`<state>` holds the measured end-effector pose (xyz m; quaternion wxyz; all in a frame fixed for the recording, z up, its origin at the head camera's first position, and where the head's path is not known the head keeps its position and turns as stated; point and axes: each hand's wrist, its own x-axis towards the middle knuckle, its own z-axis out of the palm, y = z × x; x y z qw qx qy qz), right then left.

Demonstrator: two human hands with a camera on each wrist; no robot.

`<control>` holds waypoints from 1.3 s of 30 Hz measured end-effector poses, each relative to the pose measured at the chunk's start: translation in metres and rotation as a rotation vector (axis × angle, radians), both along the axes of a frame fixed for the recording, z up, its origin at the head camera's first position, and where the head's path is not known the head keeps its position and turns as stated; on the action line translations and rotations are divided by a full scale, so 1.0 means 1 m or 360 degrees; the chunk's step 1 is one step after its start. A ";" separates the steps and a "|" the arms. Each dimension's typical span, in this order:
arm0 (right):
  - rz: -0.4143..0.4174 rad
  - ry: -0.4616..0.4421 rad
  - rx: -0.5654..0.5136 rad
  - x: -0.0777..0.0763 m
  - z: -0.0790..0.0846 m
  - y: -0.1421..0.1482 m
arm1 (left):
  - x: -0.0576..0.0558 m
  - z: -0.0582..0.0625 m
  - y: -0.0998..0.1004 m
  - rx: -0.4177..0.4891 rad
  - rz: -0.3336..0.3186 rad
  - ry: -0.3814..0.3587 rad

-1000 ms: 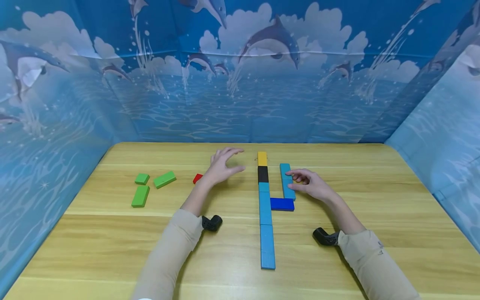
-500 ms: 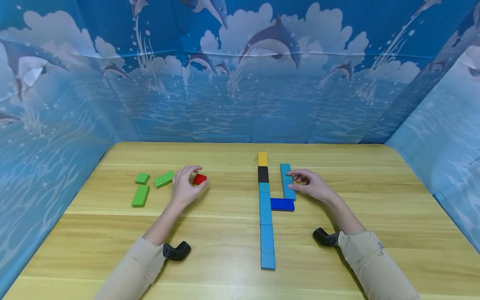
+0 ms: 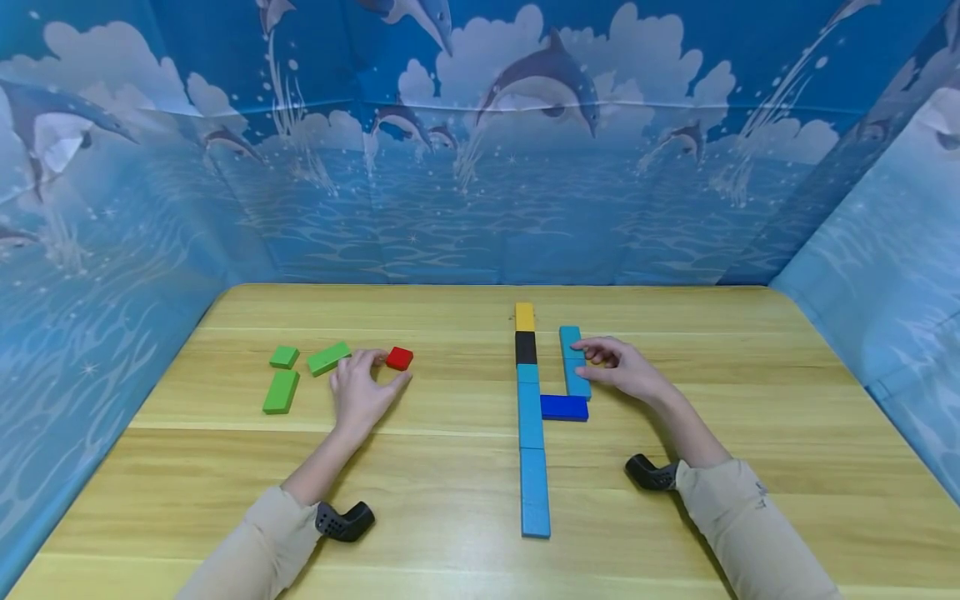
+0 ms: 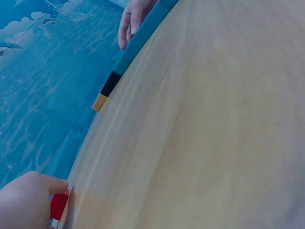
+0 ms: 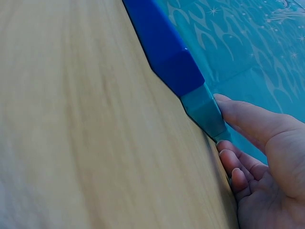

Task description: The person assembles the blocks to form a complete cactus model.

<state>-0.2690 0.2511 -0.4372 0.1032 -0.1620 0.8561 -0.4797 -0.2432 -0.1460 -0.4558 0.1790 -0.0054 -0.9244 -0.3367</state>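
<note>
Head view: high, looking forward and down across the whole wooden table (image 3: 465, 500), dolphin backdrop (image 3: 480, 167) closing three sides; both forearms in frame. Left wrist view: very low over the tabletop, facing across it to the far block row (image 4: 125, 62); left hand (image 4: 24, 200) and red block (image 4: 58, 205) at the lower edge. Right wrist view: closest of all, skimming the wood toward the dark blue block (image 5: 164, 45) and right hand (image 5: 262, 157). Shared ground: head and left wrist both catch the block row and red block; head and right wrist share the dark blue block.
</note>
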 end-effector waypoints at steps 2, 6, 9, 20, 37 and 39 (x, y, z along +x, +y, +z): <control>-0.0002 0.0000 0.0006 0.000 0.000 0.000 | -0.001 0.000 0.001 -0.0011 0.0012 0.0018; -0.0003 -0.0003 0.0006 -0.001 -0.001 0.001 | -0.002 -0.001 0.002 -0.0033 0.0027 0.0040; -0.0001 0.0001 0.0003 0.000 -0.001 0.001 | -0.003 -0.002 0.003 -0.0044 0.0022 0.0036; -0.0003 0.0003 0.0008 0.001 0.001 0.000 | -0.008 -0.002 0.005 0.0021 -0.0062 0.0058; -0.0024 -0.0033 -0.0011 0.001 -0.001 -0.001 | -0.075 0.017 0.071 0.0054 -0.0209 0.0040; -0.0024 -0.0033 -0.0012 0.001 -0.001 0.000 | -0.083 0.018 0.080 0.0045 -0.0229 0.0018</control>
